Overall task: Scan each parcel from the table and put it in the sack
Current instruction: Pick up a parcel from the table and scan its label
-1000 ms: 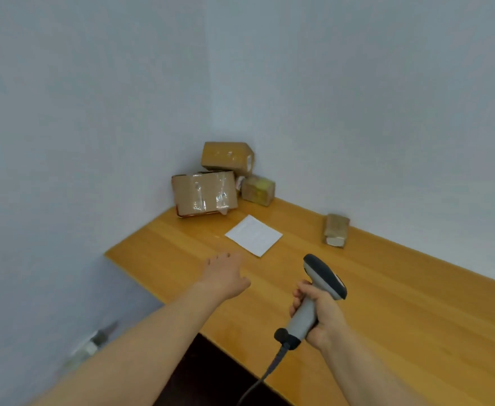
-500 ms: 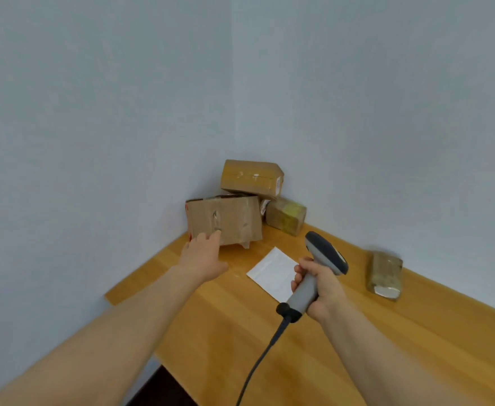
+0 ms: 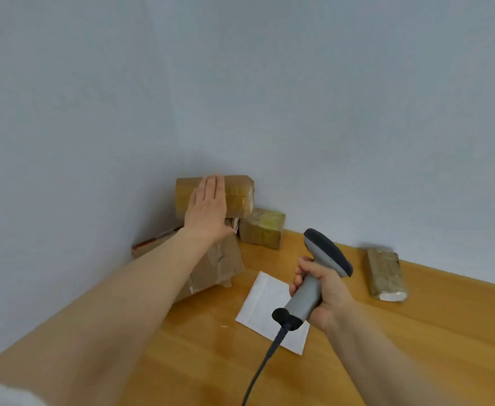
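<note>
In the corner of the light wooden table (image 3: 430, 332) a large crumpled brown cardboard box (image 3: 219, 265) is seen, partly hidden by the forearm; it appears to serve as a prop for the pile behind it. Over it the left hand (image 3: 208, 209) is stretched, fingers straight and held together, flat before the front of the oblong brown cardboard box wrapped in glossy tape (image 3: 239, 196). Whether contact is made cannot be told. This upper parcel is judged to be the one chosen, since it lies on top of the stack against the wall. A white label is seen at its right end. Just beside it, lower, a small brown box with yellowish tape (image 3: 262, 228) is set on the table. Nearer, a flat white paper packet (image 3: 265, 300) is laid. Above it the grey handheld barcode scanner with dark head and cable (image 3: 325, 259) is gripped round its handle by the right hand (image 3: 326, 291), kept raised, presumably ready for aiming. Well apart to the right, a flat brown tape-wrapped parcel (image 3: 385, 273) is left. No sack is in view.
</note>
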{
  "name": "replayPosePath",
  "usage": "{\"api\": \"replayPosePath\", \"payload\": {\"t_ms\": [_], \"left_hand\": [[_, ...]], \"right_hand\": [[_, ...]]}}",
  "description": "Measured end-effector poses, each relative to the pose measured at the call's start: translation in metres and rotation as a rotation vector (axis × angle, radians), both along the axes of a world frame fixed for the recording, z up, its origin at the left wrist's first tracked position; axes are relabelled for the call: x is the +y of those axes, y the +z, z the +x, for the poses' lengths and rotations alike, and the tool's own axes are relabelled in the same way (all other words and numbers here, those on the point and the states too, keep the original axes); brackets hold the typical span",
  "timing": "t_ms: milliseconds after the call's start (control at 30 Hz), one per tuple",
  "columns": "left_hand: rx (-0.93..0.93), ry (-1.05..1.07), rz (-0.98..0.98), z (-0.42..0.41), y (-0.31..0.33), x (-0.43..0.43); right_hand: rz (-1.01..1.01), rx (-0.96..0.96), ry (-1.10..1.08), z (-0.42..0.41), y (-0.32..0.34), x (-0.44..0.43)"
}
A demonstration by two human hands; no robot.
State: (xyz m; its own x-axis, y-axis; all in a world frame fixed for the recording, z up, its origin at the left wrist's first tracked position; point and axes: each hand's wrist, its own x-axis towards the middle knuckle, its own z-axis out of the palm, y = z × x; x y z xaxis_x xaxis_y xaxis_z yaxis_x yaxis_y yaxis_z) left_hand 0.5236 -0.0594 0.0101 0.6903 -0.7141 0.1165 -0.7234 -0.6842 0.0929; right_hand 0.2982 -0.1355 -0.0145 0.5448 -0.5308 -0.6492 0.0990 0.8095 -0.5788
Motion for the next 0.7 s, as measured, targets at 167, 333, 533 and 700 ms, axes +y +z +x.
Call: {"api": "replayPosePath", "payload": {"t_ms": [167, 333, 533, 700], "left_hand": [[-0.102, -0.159, 0.072, 0.030, -0.007, -0.032], [-0.109, -0.158, -0.122, 0.030, -0.001, -0.024], [0.030, -0.297, -0.476, -0.017, 0.031, 0.004], [0.071, -0.383, -0.437, -0.097, 0.040, 0.027]], "right_hand": [[0.020, 0.028, -0.069, 0.006, -0.009, 0.004], [0.015, 0.027, -0.092, -0.001, -0.009, 0.005], [-0.023, -0.014, -0.105, -0.028, 0.005, 0.006], [-0.044, -0.065, -0.103, -0.080, 0.016, 0.011]]}}
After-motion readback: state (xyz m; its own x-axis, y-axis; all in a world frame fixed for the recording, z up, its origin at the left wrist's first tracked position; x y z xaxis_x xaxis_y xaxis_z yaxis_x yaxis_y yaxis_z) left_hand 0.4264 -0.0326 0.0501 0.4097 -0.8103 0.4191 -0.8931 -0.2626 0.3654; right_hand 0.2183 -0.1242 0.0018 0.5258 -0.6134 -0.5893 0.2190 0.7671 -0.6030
